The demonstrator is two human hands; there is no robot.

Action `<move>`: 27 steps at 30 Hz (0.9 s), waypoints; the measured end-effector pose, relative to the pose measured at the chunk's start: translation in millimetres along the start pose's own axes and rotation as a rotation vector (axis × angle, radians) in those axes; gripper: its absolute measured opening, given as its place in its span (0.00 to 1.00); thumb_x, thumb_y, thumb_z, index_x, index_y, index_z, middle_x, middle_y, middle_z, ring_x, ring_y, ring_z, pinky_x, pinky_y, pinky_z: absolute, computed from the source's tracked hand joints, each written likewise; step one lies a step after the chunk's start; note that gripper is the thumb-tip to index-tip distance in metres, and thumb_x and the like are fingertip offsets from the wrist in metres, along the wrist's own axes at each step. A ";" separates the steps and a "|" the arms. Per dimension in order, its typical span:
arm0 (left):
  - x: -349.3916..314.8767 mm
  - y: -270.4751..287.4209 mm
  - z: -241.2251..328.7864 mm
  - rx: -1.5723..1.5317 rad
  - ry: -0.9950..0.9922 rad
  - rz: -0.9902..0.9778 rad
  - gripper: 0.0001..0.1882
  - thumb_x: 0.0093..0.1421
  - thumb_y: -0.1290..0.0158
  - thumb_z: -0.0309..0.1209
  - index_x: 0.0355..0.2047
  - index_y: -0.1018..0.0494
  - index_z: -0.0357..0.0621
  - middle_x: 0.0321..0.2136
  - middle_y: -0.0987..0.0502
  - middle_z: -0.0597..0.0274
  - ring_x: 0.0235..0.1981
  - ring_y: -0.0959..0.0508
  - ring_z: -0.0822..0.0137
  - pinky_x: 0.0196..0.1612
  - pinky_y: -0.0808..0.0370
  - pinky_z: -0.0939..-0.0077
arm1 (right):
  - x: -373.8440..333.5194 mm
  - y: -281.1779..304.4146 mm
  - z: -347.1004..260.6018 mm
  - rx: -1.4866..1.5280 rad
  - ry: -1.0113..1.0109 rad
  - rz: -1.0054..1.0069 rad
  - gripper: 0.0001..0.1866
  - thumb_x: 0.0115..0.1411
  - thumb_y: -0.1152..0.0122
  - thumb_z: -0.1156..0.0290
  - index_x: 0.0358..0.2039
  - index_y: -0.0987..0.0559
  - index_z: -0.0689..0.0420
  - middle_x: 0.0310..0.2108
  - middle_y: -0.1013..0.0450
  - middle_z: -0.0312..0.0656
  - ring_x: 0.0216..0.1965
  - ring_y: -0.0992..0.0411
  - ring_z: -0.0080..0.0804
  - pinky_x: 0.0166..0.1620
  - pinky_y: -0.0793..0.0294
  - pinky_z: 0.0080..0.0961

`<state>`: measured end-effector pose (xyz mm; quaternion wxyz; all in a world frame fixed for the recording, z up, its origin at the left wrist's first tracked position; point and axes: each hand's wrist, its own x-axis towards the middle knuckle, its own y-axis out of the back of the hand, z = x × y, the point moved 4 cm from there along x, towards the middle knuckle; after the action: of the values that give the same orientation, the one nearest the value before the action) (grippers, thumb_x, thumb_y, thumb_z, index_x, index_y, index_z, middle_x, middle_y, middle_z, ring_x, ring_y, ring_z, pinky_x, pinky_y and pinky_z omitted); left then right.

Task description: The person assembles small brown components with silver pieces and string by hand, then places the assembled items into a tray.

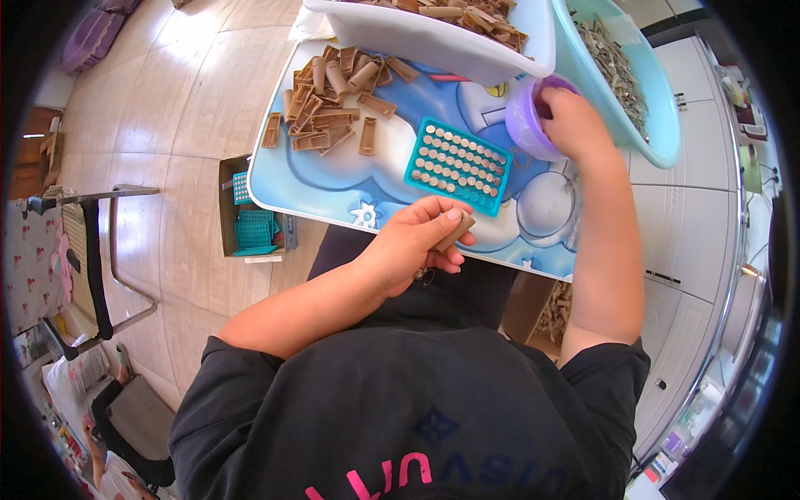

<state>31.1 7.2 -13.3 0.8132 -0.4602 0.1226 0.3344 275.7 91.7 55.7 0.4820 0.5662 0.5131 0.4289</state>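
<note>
My left hand (pixel 415 242) is closed on a small brown plastic casing (pixel 456 232), pinched between thumb and fingers just off the table's near edge. My right hand (pixel 575 123) reaches into a purple bowl (pixel 521 121); its fingertips are hidden by the bowl, and so is whatever they touch. Between my hands lies a teal tray (pixel 413 177) with rows of small round silvery pieces in its holes. Several brown casings (pixel 321 104) like the held one form a loose pile at the table's far left.
A white tub (pixel 442 46) of brown pieces stands at the table's far side. Beside it, a light blue basin (pixel 669 137) holds many thin metallic parts. On the floor, a cardboard box (pixel 228 208) contains teal trays. Another person (pixel 79 383) is at lower left, near a metal-framed chair (pixel 117 250).
</note>
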 end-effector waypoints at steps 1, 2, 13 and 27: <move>-0.4 -0.2 -1.8 -0.009 0.004 -0.001 0.15 0.66 0.57 0.38 0.48 0.34 0.45 0.32 0.26 0.61 0.23 0.25 0.76 0.28 0.24 0.81 | 5.0 -5.1 -0.3 -0.036 0.003 -0.049 0.10 0.50 0.43 0.73 0.34 0.22 0.59 0.35 0.25 0.50 0.37 0.27 0.46 0.41 0.29 0.36; -0.9 -0.5 -3.0 -0.019 0.008 -0.002 0.14 0.66 0.57 0.37 0.48 0.33 0.45 0.32 0.25 0.61 0.23 0.25 0.76 0.28 0.24 0.81 | 7.4 -8.3 -0.6 -0.072 0.006 -0.098 0.10 0.50 0.44 0.75 0.35 0.22 0.60 0.35 0.25 0.49 0.36 0.27 0.44 0.40 0.29 0.33; -4.3 3.7 -0.8 -0.040 -0.023 0.031 0.13 0.65 0.56 0.36 0.47 0.32 0.45 0.33 0.26 0.61 0.29 0.24 0.73 0.35 0.24 0.78 | -22.7 19.6 19.8 0.632 -0.303 0.116 0.08 0.55 0.42 0.71 0.33 0.21 0.61 0.25 0.25 0.37 0.26 0.27 0.23 0.30 0.28 0.20; -3.7 0.8 -2.0 -0.111 -0.015 0.019 0.14 0.65 0.55 0.36 0.47 0.32 0.43 0.33 0.26 0.59 0.32 0.23 0.70 0.38 0.23 0.77 | -43.1 14.9 23.3 0.733 -0.268 0.289 0.08 0.56 0.39 0.70 0.32 0.22 0.62 0.23 0.27 0.32 0.25 0.31 0.17 0.29 0.32 0.15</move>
<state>28.0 4.2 -13.1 0.7842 -0.5007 0.1022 0.3521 296.4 46.2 66.9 0.2461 0.8172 0.4798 0.2035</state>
